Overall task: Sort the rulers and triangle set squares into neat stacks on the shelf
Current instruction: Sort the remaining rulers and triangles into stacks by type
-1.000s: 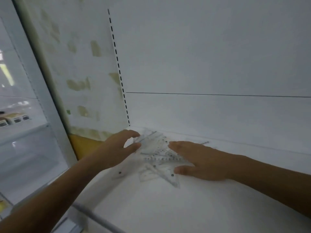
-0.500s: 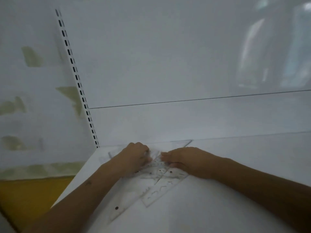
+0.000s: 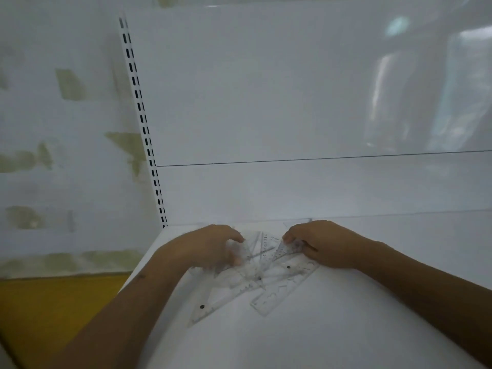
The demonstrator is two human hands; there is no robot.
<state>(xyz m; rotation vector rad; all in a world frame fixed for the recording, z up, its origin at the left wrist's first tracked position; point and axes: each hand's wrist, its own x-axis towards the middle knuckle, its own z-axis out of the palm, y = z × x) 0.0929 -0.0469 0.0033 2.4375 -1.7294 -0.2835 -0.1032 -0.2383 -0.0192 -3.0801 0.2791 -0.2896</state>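
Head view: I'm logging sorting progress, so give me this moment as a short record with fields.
surface: white shelf
items: clear plastic rulers and set squares, overlapping in a loose crossed pile
sorted: not yet, no neat stacks visible
left hand: fingers curled on the left side of the pile
right hand: fingers curled on the right side of the pile
count: cannot tell, transparent pieces overlap
behind: white back panel and slotted upright
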